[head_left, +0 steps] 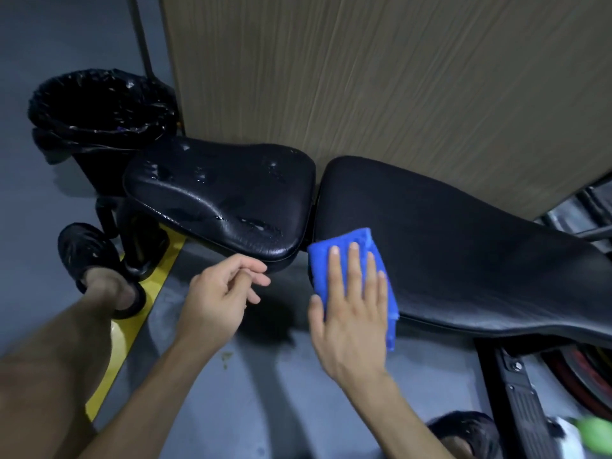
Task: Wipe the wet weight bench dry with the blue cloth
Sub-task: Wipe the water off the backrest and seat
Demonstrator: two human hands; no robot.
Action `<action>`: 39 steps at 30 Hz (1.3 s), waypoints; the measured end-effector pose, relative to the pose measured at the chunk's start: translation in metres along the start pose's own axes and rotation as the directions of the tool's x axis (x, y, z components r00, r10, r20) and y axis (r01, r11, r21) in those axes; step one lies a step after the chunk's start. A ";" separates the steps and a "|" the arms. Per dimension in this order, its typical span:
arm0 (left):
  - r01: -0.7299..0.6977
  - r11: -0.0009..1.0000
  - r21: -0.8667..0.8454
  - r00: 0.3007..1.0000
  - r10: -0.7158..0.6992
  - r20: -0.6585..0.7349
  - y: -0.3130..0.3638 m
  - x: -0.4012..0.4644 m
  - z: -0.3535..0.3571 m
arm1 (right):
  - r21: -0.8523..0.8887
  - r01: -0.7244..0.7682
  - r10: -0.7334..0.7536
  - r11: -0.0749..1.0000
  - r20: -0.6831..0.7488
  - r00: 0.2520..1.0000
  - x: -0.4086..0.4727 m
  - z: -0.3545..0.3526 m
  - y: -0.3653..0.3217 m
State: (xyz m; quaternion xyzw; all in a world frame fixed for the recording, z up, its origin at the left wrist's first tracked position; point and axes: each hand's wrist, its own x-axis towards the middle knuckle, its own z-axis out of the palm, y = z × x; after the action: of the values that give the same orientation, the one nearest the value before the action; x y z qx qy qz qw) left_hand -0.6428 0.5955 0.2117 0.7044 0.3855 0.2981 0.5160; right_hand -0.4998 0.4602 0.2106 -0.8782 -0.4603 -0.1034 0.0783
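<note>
The black weight bench has two pads. Its seat pad [218, 197] on the left carries water drops and puddles. The long back pad [463, 246] on the right looks matte, with no drops that I can make out. A folded blue cloth [344, 246] lies on the near left end of the back pad, and my right hand [354, 309] presses flat on it with fingers spread. My left hand [222, 296] hovers just below the seat pad's front edge, fingers loosely curled and holding nothing.
A black bin [99, 111] lined with a black bag stands behind the seat pad's left end. A wooden panel [397, 77] rises right behind the bench. My left foot in a black shoe [96, 260] rests by the bench leg on a yellow floor stripe [132, 319]. Weight plates [583, 382] lie at the lower right.
</note>
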 end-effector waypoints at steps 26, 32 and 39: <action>0.013 0.998 -0.058 0.999 -0.015 -0.042 0.014 -0.002 -0.024 | 0.126 0.110 -0.135 0.986 0.211 0.968 0.109 -0.004 0.004; -0.045 0.999 -0.019 0.999 0.046 0.030 0.026 0.020 -0.053 | 0.187 0.091 -0.120 0.978 0.152 0.981 0.077 -0.013 0.033; -0.060 0.995 0.080 0.987 0.046 0.155 0.019 0.024 -0.087 | 0.173 -0.196 0.173 0.965 0.137 0.975 0.123 0.005 0.002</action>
State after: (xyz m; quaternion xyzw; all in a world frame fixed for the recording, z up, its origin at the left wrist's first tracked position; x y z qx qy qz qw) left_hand -0.6968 0.6555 0.2560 0.7565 0.3381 0.2401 0.5057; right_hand -0.4296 0.5576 0.2374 -0.9109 -0.3878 0.0010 0.1409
